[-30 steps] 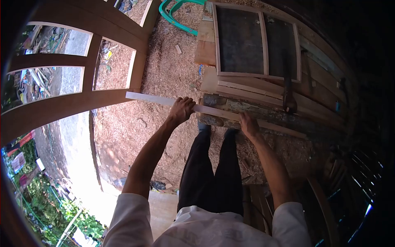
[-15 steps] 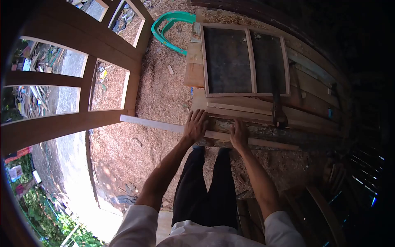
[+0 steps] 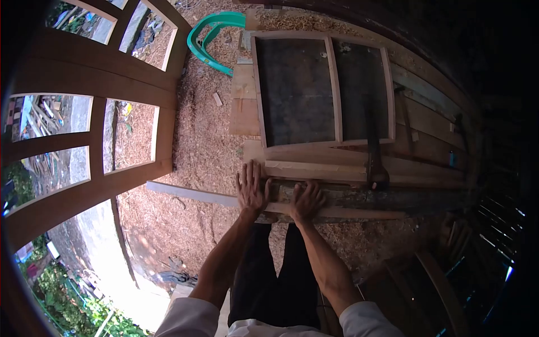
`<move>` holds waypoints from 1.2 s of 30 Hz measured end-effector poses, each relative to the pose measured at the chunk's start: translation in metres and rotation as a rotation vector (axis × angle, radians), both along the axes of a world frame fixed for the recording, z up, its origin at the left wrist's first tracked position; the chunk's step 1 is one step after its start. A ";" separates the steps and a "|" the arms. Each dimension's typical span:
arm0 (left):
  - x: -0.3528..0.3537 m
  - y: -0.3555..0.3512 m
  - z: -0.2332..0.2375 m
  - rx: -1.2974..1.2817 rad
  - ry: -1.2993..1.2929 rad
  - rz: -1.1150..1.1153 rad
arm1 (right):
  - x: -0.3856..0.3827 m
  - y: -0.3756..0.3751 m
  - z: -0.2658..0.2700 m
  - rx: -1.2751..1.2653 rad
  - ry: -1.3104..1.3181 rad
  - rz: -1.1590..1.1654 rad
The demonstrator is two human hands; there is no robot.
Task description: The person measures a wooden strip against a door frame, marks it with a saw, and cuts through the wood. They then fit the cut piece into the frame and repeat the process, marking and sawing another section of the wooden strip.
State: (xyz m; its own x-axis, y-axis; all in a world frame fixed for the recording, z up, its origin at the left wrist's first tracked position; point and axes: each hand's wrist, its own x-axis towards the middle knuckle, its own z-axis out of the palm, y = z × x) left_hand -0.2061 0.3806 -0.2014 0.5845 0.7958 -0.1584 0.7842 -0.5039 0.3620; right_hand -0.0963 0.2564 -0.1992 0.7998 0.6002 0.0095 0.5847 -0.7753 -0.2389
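A long, narrow wooden strip (image 3: 359, 213) lies along the near edge of the workbench (image 3: 351, 197), its pale left end jutting past the bench over the floor. Across this strip rests my left hand (image 3: 252, 188), palm down, fingers stretched forward and apart. A short way to its right, my right hand (image 3: 307, 201) also lies over the strip with spread fingers. Just beyond the hands is a wooden batten (image 3: 314, 170) on the bench. A handsaw (image 3: 379, 177) with a dark blade lies to the right of it.
A wooden frame (image 3: 338, 90) with two dark openings lies farther back on the bench. A large gridded wooden frame (image 3: 163, 135) stands at the left. Behind is a green curved piece (image 3: 193, 42). Wood shavings (image 3: 202, 123) cover the floor.
My right hand has shifted left along the strip, nearer my left hand, and its fingers have spread. The whole view has tilted slightly, moving the scene down and left.
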 end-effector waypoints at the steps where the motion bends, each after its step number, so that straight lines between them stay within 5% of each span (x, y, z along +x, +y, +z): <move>1: -0.003 -0.002 0.004 -0.003 0.024 -0.013 | 0.000 0.000 0.005 -0.048 0.062 -0.013; 6: -0.004 -0.002 0.003 0.013 -0.001 -0.040 | 0.003 -0.009 0.004 -0.015 0.018 -0.051; 10: 0.003 -0.009 0.002 0.126 -0.188 0.089 | 0.057 -0.044 0.021 0.418 0.223 -0.085; 12: 0.021 -0.005 0.011 0.187 -0.215 0.096 | 0.102 -0.070 0.027 0.379 0.182 -0.146; 15: 0.042 0.003 0.011 -0.046 -0.123 0.250 | 0.163 -0.095 0.034 0.245 0.130 -0.071; 17: 0.061 0.011 0.003 -0.105 -0.082 0.338 | 0.191 -0.101 0.019 -0.099 0.244 0.084; 21: 0.066 0.007 0.007 -0.221 -0.144 0.575 | 0.207 -0.087 0.030 -0.070 0.206 0.183; 23: 0.069 0.005 0.012 -0.209 -0.299 0.636 | 0.219 -0.086 0.031 -0.274 -0.025 0.485; 26: 0.061 -0.006 0.016 -0.099 -0.441 0.685 | 0.219 -0.102 0.024 -0.144 -0.080 0.606; 29: 0.054 -0.014 0.051 -0.621 -0.674 0.957 | 0.208 -0.110 0.010 -0.116 -0.045 0.655; 32: 0.013 -0.015 0.032 -0.653 -0.825 0.905 | 0.175 -0.098 0.025 0.109 0.008 0.548; 36: -0.055 0.003 0.055 -0.615 -0.912 0.882 | 0.141 -0.067 0.036 0.003 0.043 0.578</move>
State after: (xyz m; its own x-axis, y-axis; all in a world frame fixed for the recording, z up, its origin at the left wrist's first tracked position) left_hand -0.2611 0.3836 -0.1461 0.0217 0.8921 -0.4513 0.1284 0.4452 0.8862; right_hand 0.0444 0.1893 -0.1632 0.3417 0.9397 -0.0131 0.9027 -0.3320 -0.2737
